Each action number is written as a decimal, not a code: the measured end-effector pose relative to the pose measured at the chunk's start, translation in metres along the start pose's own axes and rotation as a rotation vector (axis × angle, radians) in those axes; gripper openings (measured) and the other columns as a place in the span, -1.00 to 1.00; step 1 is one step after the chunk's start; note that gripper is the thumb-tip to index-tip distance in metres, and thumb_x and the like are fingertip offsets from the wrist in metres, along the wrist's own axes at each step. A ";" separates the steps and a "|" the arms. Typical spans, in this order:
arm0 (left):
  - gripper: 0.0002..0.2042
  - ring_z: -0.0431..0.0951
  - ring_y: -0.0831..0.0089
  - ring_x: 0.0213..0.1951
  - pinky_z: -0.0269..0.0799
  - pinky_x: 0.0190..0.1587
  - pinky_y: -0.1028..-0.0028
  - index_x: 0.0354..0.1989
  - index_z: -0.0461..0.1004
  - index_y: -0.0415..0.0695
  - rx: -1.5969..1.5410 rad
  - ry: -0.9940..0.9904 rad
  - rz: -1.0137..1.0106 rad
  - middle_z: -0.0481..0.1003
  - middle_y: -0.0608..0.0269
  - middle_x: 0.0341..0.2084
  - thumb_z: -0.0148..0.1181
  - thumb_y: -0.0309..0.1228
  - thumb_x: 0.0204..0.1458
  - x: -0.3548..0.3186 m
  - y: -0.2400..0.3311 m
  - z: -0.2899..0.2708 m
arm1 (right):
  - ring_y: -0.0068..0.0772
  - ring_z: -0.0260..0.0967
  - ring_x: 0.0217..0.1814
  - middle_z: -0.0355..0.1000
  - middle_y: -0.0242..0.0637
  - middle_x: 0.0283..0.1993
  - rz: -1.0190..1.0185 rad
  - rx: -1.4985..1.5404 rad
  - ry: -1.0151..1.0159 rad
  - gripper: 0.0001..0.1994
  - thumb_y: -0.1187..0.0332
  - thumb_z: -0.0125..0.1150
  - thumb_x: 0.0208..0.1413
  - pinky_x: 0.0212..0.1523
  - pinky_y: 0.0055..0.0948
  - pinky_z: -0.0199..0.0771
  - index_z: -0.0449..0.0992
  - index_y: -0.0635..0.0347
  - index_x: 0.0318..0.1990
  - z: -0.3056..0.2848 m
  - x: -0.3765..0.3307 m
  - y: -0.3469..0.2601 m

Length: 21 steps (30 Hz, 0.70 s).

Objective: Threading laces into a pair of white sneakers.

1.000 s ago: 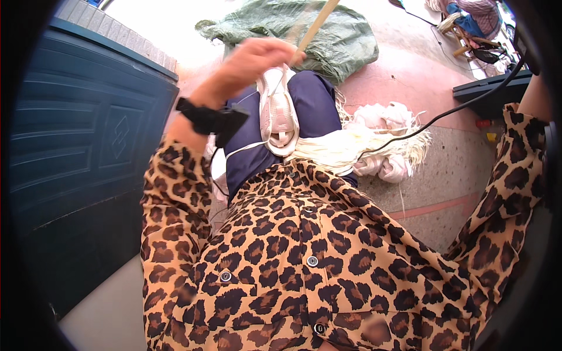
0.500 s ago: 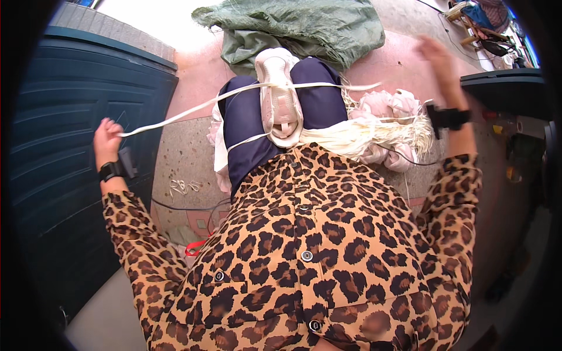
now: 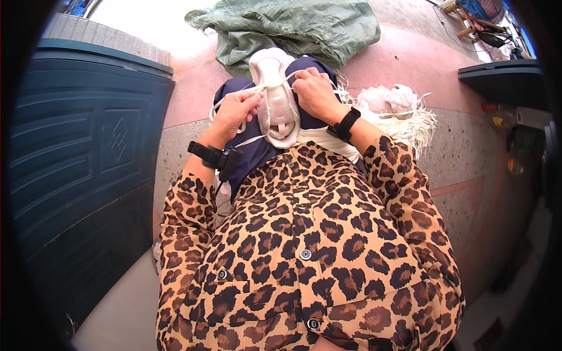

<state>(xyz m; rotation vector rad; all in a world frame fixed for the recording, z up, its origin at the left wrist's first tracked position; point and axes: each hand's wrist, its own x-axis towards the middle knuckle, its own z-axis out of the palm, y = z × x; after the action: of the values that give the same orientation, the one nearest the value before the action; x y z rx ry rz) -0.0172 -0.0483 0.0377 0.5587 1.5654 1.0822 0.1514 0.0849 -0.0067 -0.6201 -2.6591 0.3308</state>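
Observation:
A pale pink and white shoe (image 3: 277, 108) rests between my thighs, its toe pointing away from me. A white shoelace (image 3: 266, 88) crosses its upper part, an end running to each side. My left hand (image 3: 239, 111) is closed on the lace at the shoe's left edge, with a loose length hanging beneath it. On the other side my right hand (image 3: 315, 90) pinches the lace just right of the shoe, over my dark blue trouser leg. The fingertips of both hands are close to the shoe, a short gap apart.
Beyond my knees lies a crumpled green woven sheet (image 3: 293, 29). To the right are more pale pink shoes (image 3: 386, 99) and a bundle of white laces (image 3: 413, 128). A dark blue panelled door (image 3: 99, 128) stands on the left, and a dark ledge (image 3: 503, 79) at the right.
Both hands have come inward to the shoe from far out at the sides. The left drew its lace end in; my right hand, blurred and away from the lace before, now grips it.

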 end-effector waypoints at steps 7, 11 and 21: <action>-0.82 0.31 0.71 -0.65 0.20 -0.63 0.72 -0.27 0.45 -0.24 0.200 0.160 0.081 0.41 0.39 -0.61 0.03 -0.41 0.02 0.001 -0.023 0.002 | -0.34 0.22 -0.21 0.34 -0.36 -0.39 -0.021 -0.072 -0.093 -0.92 0.44 0.01 -0.22 -0.26 -0.32 0.12 0.46 0.13 -0.56 0.003 0.012 -0.004; -0.82 0.29 0.75 -0.65 0.20 -0.60 0.72 -0.32 0.47 -0.25 0.427 0.215 0.119 0.39 0.38 -0.67 0.02 -0.40 0.02 0.003 -0.021 0.006 | -0.37 0.23 -0.28 0.31 -0.38 -0.47 -0.213 -0.185 -0.118 -0.95 0.43 0.01 -0.20 -0.26 -0.36 0.11 0.41 0.10 -0.57 0.009 0.019 -0.005; -0.81 0.49 0.08 -0.44 0.38 -0.40 0.20 -0.49 0.46 -0.15 1.159 0.330 0.405 0.46 0.01 -0.56 -0.03 -0.32 -0.05 0.008 -0.015 0.010 | -0.38 0.23 -0.26 0.32 -0.40 -0.44 0.005 -0.125 -0.039 -0.89 0.25 0.15 -0.15 -0.24 -0.37 0.11 0.49 0.04 -0.50 -0.001 0.016 -0.005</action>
<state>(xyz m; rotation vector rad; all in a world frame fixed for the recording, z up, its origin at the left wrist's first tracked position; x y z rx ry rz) -0.0068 -0.0456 0.0209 1.5750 2.3857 0.4361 0.1372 0.0882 0.0008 -0.6648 -2.7322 0.1806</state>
